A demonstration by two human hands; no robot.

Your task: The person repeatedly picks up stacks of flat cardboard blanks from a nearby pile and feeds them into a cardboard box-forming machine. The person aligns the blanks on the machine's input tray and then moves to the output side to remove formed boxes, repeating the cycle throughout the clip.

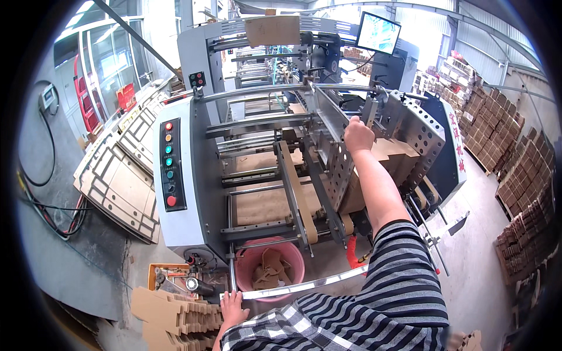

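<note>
My right hand (358, 135) reaches far into the grey machine and is closed at the top edge of a perforated metal side plate (339, 175); its fingertips are partly hidden. Just beyond it stands a short upright metal bracket (369, 111). To the right of that plate, a stack of brown cardboard blanks (393, 153) sits between it and a second perforated plate (422, 136). My left hand (232, 307) lies with fingers stretched over the end of a pale front rail (304, 288), holding nothing. Beside it are folded cardboard pieces (175, 313).
A pink bin (297, 257) with cardboard scraps stands under the machine's front. On the left is a button panel (170, 164), with a tool box (167, 275) below. Tan belts (297, 193) run lengthwise. Cardboard stacks (492, 126) line the right; a monitor (378, 33) hangs behind.
</note>
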